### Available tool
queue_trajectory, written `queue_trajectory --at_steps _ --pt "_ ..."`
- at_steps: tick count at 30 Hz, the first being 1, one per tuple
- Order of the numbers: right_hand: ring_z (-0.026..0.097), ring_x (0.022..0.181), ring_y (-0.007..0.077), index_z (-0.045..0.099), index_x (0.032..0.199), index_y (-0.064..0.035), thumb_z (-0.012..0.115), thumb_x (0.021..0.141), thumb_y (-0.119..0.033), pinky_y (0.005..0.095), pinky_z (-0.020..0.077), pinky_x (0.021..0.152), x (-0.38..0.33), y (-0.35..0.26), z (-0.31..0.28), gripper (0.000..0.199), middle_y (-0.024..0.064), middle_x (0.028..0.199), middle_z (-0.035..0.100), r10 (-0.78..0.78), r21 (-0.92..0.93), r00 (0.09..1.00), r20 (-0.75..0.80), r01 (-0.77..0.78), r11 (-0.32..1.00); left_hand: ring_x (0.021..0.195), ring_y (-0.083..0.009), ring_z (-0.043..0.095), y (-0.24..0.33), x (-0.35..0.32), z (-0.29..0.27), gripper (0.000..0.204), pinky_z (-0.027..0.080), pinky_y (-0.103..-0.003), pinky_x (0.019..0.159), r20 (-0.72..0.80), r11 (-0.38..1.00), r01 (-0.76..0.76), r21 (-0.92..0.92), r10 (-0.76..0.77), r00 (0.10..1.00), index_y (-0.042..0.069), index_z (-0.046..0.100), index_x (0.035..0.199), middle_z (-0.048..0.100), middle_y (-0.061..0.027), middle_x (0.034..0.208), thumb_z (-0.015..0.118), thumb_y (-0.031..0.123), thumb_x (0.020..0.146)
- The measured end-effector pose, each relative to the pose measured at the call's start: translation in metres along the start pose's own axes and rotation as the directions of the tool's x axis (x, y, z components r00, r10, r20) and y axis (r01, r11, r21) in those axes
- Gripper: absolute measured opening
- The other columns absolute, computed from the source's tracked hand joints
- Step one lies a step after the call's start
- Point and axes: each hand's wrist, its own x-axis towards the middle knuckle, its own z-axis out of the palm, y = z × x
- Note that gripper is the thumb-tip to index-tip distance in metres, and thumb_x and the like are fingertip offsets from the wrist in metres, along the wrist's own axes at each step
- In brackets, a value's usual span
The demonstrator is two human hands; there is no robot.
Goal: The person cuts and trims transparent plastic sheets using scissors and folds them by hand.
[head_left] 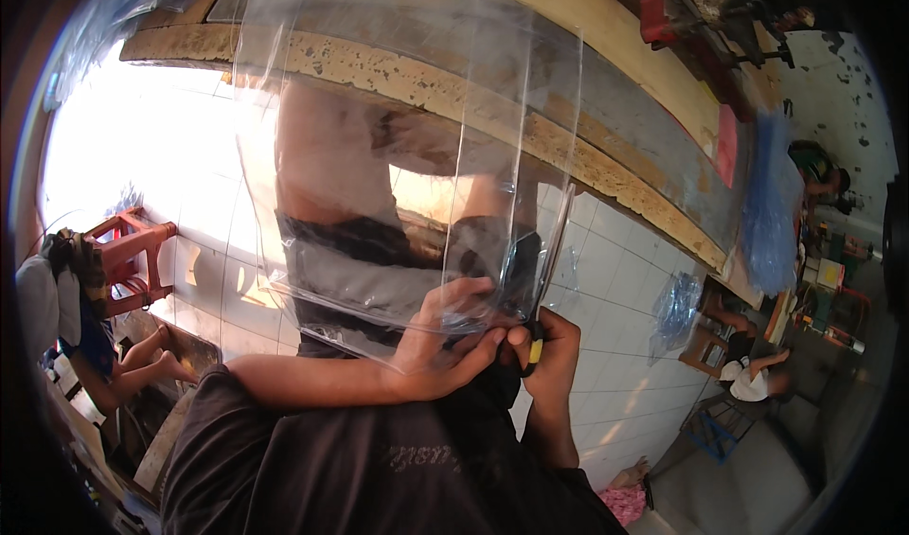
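Observation:
A large clear plastic sheet [494, 147], perhaps a bag with folded edges, hangs from the workbench edge down over my lap. My left hand [440, 341] pinches its lower right part, with the fingers reaching over the film. Close beside it, my right hand [554, 355] is closed round scissors [535, 350] with a black and yellow handle. Their thin blades point up along the sheet's right edge. My two hands nearly touch. Whether the blades are apart is hard to make out.
The worn wooden workbench [625, 194] crosses in front of me. Bluish plastic film [772, 222] lies at its right end, and a crumpled clear piece [676, 310] rests on the tiled floor. A red stool [133, 260] stands left. Other people sit at the left and right.

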Motion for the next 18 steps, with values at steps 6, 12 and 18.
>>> queue_trajectory --at_steps 6,12,18 --pt "0.067 0.082 0.012 0.068 0.101 0.0012 0.082 0.085 -0.045 0.0273 0.051 0.074 0.003 -0.001 -0.009 0.051 0.0055 0.089 0.07 -0.065 0.163 0.994 0.085 0.051 0.985 0.107 -0.0141 0.066 0.0 0.0 0.005 0.059 0.054 -0.026 0.087 -0.105 0.995 -0.017 -0.094 0.007 0.994 0.002 0.031 0.141 0.064 -0.0093 0.117 0.063 -0.01 0.093" --pt "0.07 0.094 0.0182 0.064 0.106 0.0045 0.078 0.088 -0.019 0.0323 0.054 0.089 0.011 -0.017 0.009 0.032 0.0117 0.097 0.071 -0.04 0.371 0.998 -0.043 0.053 0.927 0.103 -0.0112 0.065 -0.003 -0.017 -0.006 0.031 0.051 -0.024 0.088 0.097 0.877 0.391 -0.279 -0.38 0.92 0.001 0.051 0.123 0.063 -0.0106 0.111 0.067 0.006 0.097" --pt "0.068 0.083 0.0209 0.061 0.098 0.001 0.073 0.082 -0.006 0.0364 0.0557 0.081 0.02 -0.004 0.005 0.02 0.0108 0.086 0.066 0.035 0.441 0.996 -0.08 0.004 0.898 0.102 -0.0262 0.07 0.028 -0.011 -0.049 0.033 0.054 -0.032 0.092 0.71 0.959 0.175 0.222 -0.282 0.645 -0.001 0.062 0.12 0.069 -0.0162 0.108 0.065 0.026 0.101"
